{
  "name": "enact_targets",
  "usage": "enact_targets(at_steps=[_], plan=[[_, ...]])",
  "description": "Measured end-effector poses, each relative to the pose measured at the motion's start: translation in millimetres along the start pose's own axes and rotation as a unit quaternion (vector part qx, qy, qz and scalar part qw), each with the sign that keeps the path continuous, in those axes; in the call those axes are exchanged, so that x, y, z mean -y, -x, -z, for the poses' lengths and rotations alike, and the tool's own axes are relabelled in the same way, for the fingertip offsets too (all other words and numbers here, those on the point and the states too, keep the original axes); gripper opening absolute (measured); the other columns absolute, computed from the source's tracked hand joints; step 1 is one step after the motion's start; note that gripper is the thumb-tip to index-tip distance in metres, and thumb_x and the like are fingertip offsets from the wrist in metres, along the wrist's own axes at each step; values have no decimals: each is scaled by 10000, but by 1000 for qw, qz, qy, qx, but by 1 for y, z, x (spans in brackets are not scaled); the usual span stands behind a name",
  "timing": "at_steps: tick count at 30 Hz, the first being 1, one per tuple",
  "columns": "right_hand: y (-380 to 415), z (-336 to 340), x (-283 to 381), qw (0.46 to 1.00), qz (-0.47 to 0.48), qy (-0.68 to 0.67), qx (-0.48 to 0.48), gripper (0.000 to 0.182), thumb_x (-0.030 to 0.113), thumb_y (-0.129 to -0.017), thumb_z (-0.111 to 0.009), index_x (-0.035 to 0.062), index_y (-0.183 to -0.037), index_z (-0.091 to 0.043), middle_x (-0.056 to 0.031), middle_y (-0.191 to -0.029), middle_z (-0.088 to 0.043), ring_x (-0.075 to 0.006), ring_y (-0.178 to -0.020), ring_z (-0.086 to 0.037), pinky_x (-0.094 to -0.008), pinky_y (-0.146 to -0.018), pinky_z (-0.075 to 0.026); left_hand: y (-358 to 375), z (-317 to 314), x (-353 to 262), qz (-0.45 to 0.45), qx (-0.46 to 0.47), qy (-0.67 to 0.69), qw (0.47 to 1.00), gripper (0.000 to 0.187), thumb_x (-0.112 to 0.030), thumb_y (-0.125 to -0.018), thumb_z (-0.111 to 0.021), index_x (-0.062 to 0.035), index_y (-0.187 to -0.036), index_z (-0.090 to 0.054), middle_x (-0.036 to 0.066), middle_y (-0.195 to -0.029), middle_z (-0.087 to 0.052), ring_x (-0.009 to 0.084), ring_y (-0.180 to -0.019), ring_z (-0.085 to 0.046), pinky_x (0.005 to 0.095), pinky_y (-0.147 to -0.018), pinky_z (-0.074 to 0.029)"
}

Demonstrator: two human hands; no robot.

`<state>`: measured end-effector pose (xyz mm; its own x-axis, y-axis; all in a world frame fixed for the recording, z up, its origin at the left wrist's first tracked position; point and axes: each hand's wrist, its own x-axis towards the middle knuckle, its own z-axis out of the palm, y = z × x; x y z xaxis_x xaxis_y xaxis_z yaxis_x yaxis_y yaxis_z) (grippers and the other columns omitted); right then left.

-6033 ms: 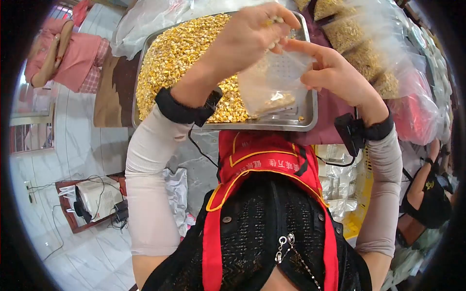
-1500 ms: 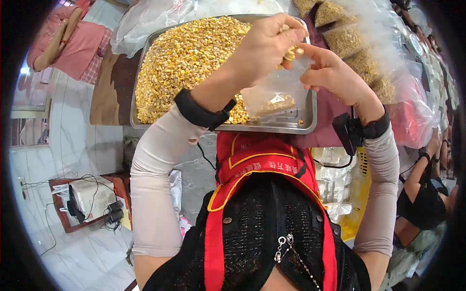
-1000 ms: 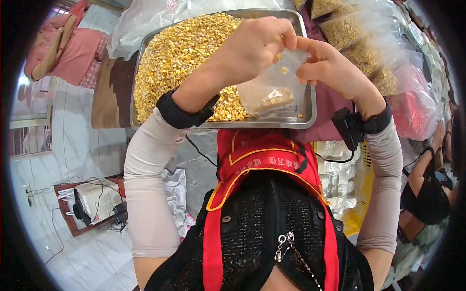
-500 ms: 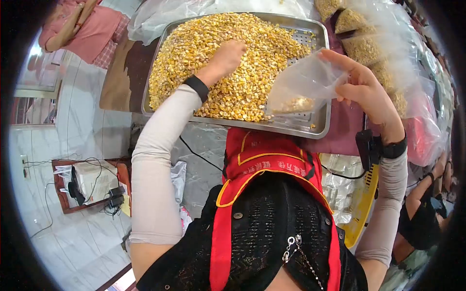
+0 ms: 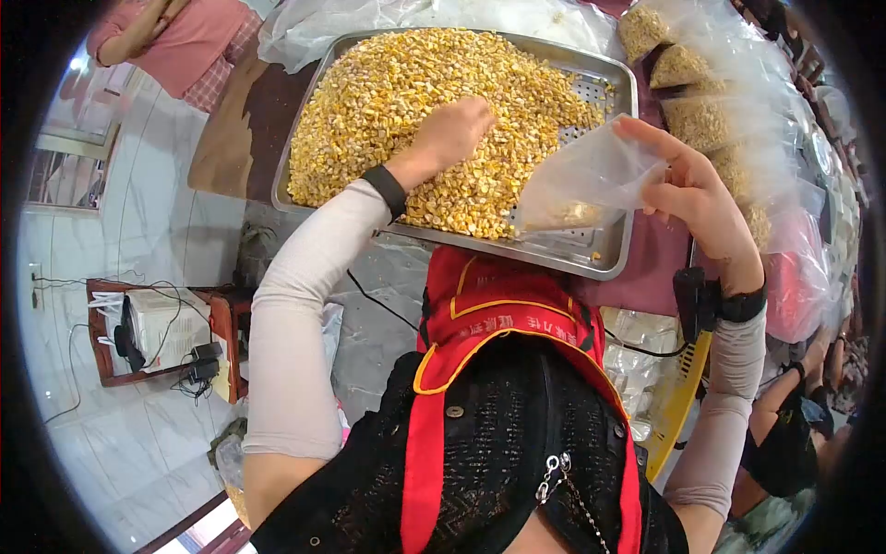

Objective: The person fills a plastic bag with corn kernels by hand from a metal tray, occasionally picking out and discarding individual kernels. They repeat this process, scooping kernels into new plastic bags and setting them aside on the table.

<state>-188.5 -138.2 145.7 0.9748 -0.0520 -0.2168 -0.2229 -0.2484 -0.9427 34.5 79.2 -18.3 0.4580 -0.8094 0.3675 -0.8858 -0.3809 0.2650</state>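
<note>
A wide metal tray (image 5: 604, 268) with a perforated bottom carries a big heap of yellow corn kernels (image 5: 388, 92). My left hand (image 5: 452, 134) is closed and low over the middle of this heap, its fingertips turned down and hidden from me. Whether kernels are inside it does not show. At the tray's right side my right hand (image 5: 692, 185) pinches the top edge of a clear plastic bag (image 5: 591, 171) between thumb and fingers. The bag hangs tilted over the tray's bare corner, with a small amount of corn in its bottom.
Several filled clear bags (image 5: 697, 120) stand in a row right of the tray. Plastic sheeting (image 5: 323, 32) lies behind it. A yellow crate (image 5: 681, 397) is below at right. One person in a pink shirt (image 5: 189, 42) stands at far left; another person's arm (image 5: 784, 388) shows at right.
My left hand has shifted slightly right and down in view, still closed at the heap. The right hand still holds the bag. The whole view has moved a little.
</note>
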Motion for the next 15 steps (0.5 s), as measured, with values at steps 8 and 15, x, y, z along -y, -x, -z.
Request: enact_targets(at_steps=[8,15], plan=[[-7,-6,0,999,14,-6,28,626,37,-722,-512,54,-1341,-421,54,-636,-494,-34,-583,-434,-183,-559,-373,-7,43,11,406,-74,792,450,174,-186,-896,-517,-17,-932,-535,169,-907,-575,168,-736,-538,226,-496,-439],[-14,-6,-4,999,21,19,31,634,38,-709,-511,77,-1337,-436,42,-705,-528,-27,-580,-435,-169,-546,-376,-37,61,-9,255,43,860,440,175,-200,-908,-547,-35,-949,-507,49,-805,-510,100,-645,-466,173,-458,-362]])
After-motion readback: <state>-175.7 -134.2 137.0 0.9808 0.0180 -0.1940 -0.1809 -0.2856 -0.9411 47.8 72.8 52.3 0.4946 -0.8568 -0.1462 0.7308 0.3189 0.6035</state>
